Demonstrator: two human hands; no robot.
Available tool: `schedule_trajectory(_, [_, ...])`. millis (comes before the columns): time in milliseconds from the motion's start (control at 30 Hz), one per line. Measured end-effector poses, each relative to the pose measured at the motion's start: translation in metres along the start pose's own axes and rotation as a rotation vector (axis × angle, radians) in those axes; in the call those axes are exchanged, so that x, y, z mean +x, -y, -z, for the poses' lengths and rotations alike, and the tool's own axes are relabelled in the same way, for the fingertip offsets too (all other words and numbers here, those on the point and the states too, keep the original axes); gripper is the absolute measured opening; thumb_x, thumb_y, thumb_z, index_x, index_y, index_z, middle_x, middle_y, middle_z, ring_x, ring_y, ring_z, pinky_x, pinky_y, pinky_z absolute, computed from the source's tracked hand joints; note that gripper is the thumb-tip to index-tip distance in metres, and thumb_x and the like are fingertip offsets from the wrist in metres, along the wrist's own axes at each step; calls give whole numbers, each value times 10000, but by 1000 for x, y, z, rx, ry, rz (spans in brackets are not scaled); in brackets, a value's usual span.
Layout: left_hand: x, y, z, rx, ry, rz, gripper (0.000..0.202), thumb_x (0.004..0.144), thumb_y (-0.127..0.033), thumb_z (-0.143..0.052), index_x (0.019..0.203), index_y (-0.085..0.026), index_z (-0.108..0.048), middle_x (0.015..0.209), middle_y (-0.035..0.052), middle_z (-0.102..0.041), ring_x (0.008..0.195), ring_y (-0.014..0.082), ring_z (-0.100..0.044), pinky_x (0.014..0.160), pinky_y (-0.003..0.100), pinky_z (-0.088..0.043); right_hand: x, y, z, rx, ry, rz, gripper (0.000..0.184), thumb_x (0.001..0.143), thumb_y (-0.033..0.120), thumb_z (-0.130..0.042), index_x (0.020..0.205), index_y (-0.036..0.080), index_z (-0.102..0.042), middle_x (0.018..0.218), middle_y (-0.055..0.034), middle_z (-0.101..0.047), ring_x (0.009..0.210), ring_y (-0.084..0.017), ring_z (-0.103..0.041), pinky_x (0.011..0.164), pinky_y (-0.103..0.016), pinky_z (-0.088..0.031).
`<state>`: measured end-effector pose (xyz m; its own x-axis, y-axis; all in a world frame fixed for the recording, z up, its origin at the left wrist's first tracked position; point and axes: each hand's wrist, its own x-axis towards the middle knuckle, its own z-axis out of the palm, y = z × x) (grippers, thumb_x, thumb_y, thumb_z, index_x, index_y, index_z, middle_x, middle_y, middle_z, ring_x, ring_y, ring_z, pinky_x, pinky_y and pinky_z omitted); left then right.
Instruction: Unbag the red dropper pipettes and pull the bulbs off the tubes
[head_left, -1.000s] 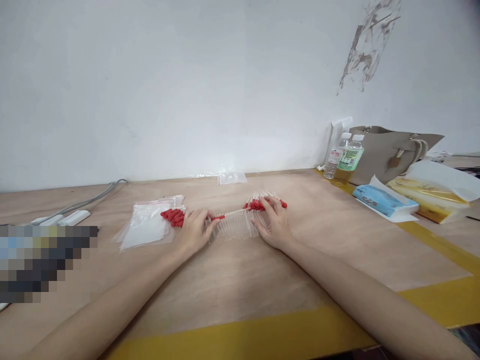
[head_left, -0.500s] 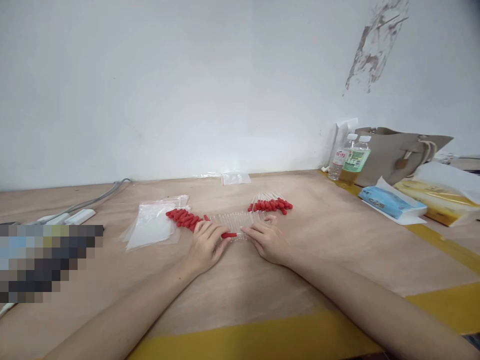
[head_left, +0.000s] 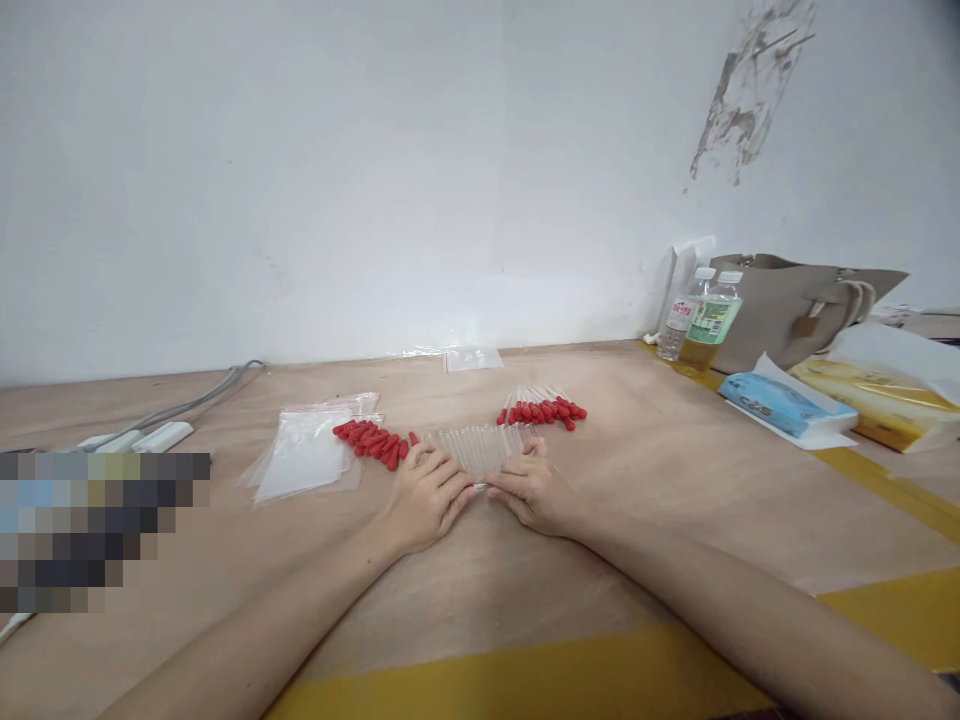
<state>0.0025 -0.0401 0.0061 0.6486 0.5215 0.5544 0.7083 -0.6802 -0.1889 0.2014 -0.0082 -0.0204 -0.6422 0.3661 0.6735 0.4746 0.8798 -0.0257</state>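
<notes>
A row of clear glass dropper tubes [head_left: 480, 447] lies on the wooden table, between and just beyond my hands. My left hand [head_left: 426, 500] is closed in a pinch on a red rubber bulb, mostly covered by the fingers. Facing it, my right hand [head_left: 536, 492] pinches a thin glass tube, its end pointing at the bulb. Whether the tube's end is inside the bulb is hidden. Loose red rubber bulbs [head_left: 367, 438] are heaped beyond my left hand. Past my right hand lies a fan of droppers [head_left: 541, 408], glass tubes with red bulbs on their near ends.
Clear zip bags [head_left: 306, 455] lie left of the bulbs, and another bag [head_left: 472, 358] rests by the wall. A cable [head_left: 187, 400] and a pixelated object [head_left: 90, 520] are at left. Bottles [head_left: 711, 325], a handbag [head_left: 787, 310] and tissue packs [head_left: 787, 400] stand at right.
My left hand has moved slightly right and nearer to me, bringing the bulb up to the tube. The fingertips of both hands are closer together, and the bulb is now mostly covered.
</notes>
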Motion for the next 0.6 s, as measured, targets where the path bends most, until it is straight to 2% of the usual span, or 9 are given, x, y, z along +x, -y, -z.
schedule_trajectory(133, [4, 0, 3, -31, 41, -14, 276, 871, -252, -364, 698, -178, -566, 656, 22, -562, 699, 157, -480, 832, 398, -311, 0, 1, 4, -16, 10, 16, 261, 890, 286, -379, 853, 198, -622, 603, 22, -533, 607, -86, -451, 741, -294, -227])
schedule_trajectory(267, [2, 0, 4, -48, 54, -36, 281, 870, -244, -356, 678, -178, -551, 659, 24, -566, 695, 156, -468, 848, 408, -306, -1, 2, 7, -76, -8, 102, 250, 892, 253, -374, 858, 182, -612, 595, 18, -494, 620, -97, -427, 711, -288, -244])
schedule_trajectory(433, [-4, 0, 5, -62, 62, -56, 266, 864, -228, -364, 659, -180, -526, 638, 15, -553, 689, 154, -453, 843, 399, -308, -5, -1, 10, -143, -26, 246, 231, 886, 171, -363, 959, 173, -582, 604, 8, -495, 649, -117, -396, 708, -292, -267])
schedule_trajectory(600, [-6, 1, 4, -69, 64, -64, 259, 862, -222, -366, 656, -176, -515, 643, 16, -548, 689, 153, -444, 841, 395, -306, -8, -3, 14, -125, -61, 305, 275, 870, 105, -357, 1068, 167, -537, 629, 6, -515, 660, -128, -383, 715, -303, -277])
